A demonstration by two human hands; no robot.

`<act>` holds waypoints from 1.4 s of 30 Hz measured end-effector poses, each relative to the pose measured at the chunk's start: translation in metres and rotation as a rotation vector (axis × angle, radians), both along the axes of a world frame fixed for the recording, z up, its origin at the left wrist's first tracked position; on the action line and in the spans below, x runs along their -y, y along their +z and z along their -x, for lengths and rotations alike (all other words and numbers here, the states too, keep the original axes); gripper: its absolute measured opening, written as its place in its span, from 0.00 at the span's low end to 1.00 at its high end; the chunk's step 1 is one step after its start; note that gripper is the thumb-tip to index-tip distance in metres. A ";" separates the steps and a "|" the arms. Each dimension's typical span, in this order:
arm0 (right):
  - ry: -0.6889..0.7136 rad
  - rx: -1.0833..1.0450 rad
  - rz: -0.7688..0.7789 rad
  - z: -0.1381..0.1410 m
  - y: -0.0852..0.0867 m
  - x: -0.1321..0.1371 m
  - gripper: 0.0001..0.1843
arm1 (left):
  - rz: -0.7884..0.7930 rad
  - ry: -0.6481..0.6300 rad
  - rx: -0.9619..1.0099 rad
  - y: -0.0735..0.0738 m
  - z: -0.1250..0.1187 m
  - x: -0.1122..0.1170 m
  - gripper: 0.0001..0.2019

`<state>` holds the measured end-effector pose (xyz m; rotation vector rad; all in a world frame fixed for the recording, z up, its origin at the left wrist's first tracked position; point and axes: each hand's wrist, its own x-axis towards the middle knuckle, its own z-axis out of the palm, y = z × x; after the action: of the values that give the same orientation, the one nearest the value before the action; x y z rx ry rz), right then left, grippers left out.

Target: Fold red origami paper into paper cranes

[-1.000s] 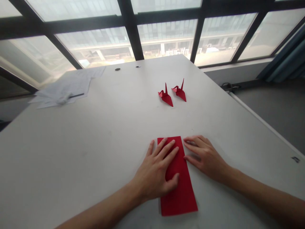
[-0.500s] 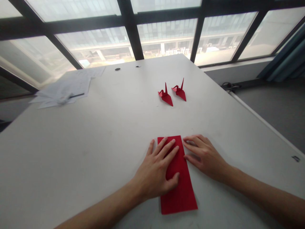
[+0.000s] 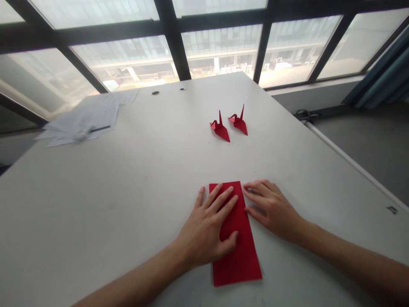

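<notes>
A red paper rectangle (image 3: 242,258) lies on the desk (image 3: 128,192). The left hand (image 3: 206,232) spreads flat on it, gripping nothing; the right hand (image 3: 273,211), half-open and empty, rests beside its right edge. Beyond it sit origami cranes (image 3: 221,131).
</notes>
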<state>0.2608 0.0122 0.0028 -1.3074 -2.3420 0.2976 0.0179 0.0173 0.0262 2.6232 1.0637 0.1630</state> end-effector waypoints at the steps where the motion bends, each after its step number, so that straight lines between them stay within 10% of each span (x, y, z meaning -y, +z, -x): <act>1: 0.000 0.002 -0.002 0.000 0.000 0.000 0.18 | -0.001 -0.002 -0.004 0.000 0.000 0.000 0.38; 42: -0.007 0.004 0.017 0.002 0.005 0.002 0.21 | -0.003 0.012 -0.012 -0.001 -0.002 0.000 0.38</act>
<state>0.2584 0.0100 0.0076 -1.3247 -2.3429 0.3144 0.0198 0.0168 0.0253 2.6242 1.0845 0.1518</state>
